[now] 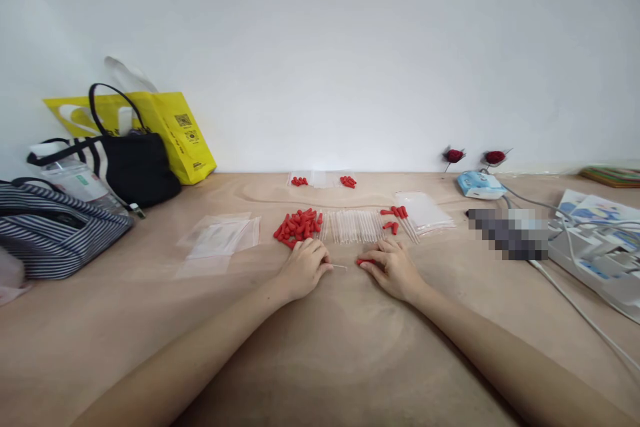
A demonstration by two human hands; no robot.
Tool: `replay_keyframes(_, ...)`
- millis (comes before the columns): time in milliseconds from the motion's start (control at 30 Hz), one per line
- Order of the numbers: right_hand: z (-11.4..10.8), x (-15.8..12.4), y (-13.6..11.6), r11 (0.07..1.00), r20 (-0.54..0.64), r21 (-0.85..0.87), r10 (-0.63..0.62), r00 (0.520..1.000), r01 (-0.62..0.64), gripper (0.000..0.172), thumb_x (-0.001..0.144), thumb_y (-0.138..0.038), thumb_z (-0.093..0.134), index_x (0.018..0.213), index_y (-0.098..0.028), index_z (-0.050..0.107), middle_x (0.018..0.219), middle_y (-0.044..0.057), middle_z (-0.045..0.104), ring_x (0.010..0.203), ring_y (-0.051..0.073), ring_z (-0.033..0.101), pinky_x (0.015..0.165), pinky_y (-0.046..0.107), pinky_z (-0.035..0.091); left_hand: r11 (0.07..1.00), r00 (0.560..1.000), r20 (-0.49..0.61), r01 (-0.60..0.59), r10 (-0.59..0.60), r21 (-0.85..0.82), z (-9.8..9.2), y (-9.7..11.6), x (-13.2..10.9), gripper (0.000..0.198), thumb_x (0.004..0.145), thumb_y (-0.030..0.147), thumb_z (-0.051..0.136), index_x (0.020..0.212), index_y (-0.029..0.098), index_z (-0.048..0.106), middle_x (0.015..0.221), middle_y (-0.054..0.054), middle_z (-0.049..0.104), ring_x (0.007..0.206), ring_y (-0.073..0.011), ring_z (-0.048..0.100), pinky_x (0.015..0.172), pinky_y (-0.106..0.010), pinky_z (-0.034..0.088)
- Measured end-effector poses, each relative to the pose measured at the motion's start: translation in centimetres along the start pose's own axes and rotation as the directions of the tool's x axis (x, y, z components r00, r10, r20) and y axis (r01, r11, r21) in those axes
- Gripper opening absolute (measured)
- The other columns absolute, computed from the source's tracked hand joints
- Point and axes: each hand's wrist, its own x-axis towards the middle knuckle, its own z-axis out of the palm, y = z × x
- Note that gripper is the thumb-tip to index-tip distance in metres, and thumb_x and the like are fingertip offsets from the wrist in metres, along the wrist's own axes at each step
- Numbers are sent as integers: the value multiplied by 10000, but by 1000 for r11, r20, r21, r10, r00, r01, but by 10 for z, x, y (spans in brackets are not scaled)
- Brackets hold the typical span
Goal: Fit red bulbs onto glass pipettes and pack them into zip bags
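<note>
My left hand [306, 268] pinches a thin pale stick [340, 267], whose free end points right. Across a small gap, my right hand [393, 269] has a small red rubbery piece [363, 261] between thumb and fingers. A pile of similar red pieces [299, 223] lies just beyond my left hand. Beside it is a row of thin whitish sticks [355, 225], laid side by side. Past my right hand, several sticks carry red pieces [399, 211] on their ends, and a couple of red pieces [391, 227] lie close by.
Clear plastic bags [220, 237] lie at left, with more bags [423, 210] at right. Near the wall, another bag [320, 178] has red pieces on it. Handbags and a yellow bag [187, 140] stand far left. A power strip [595, 263] and cables occupy the right.
</note>
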Motion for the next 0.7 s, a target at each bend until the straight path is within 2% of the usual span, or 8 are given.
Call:
replay_keyframes(133,-1,3,-2,993,11,118,-14,1000,12,135,831,-296,492,825,-236,613,818,27,619,791,176,520,738,342,333,998,989,-137,-64,62,-5,6,0,-1,89,833,214,501,760,164,506,753,0,595,759,-156,495,756,-326,295)
replay_keyframes(233,0,3,-3,980,27,197,-12,1000,6,115,829,-279,486,790,-212,572,788,24,618,758,166,516,725,330,336,994,976,-197,-103,97,-21,7,-1,-2,104,845,217,482,762,170,524,739,14,616,740,-138,509,782,-327,276)
replay_keyframes(433,3,4,-7,982,24,191,-13,1000,8,126,817,-302,525,889,-246,611,807,3,653,773,160,524,738,338,296,982,953,-246,-187,180,-7,8,-3,-1,131,860,235,473,889,220,600,766,23,659,768,-133,528,831,-343,244)
replay_keyframes(700,1,4,-10,978,39,204,-56,998,46,159,830,-324,509,892,-268,644,853,13,675,794,171,537,747,356,274,975,941,-258,-223,218,10,11,-6,-1,157,862,262,474,848,235,627,720,24,655,759,-134,525,874,-361,233)
